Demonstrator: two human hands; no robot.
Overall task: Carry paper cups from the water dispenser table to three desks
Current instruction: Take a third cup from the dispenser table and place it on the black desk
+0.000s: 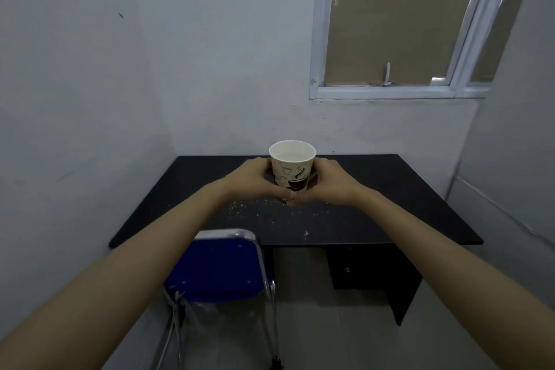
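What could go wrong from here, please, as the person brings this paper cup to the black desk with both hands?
1. The paper cup is open-topped and seems to hold liquid; tilting it while setting it down could spill it onto the black desk.
2. The left hand and right hand both wrap the thin wall; squeezing may buckle it.
3. The blue chair stands in front of the desk, so stepping closer may bump it.

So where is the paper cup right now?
In the head view the paper cup sits mid-frame, gripped between the left hand and right hand, over the black desk.
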